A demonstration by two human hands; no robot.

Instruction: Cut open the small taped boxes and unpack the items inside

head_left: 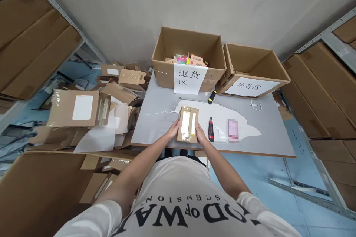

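1. Left hand: I had the left hand (174,128) set against the left side of the small carton (188,126). The forearm reached forward and inward from the lower left.
2. Right hand: I had the right hand (200,132) set against the right side, its forearm slanting in from the lower right.
3. Grip: I pressed the small carton between both hands, one on each opposite side. I could not tell how far the fingers curled beneath it.
4. Position: The small carton was over the front part of the grey table (150,133), straight ahead of the white shirt (178,177). I could not tell whether its base touched the surface.
5. Appearance: I saw closed brown cardboard, longer from front to back than across. Glossy, yellowish tape ran along the top, with white labels on the upper face. Their print was too small to read.
6. Right of the hands: A red-and-black cutter (211,129) lay near the right hand. Beyond it I noted a pink packet (233,130), its surface pixelated.
7. Rear: A yellow-and-black cutter (212,97) lay before two open boxes, each bearing a paper sign. The left box (164,76) contained colourful packs (196,60).
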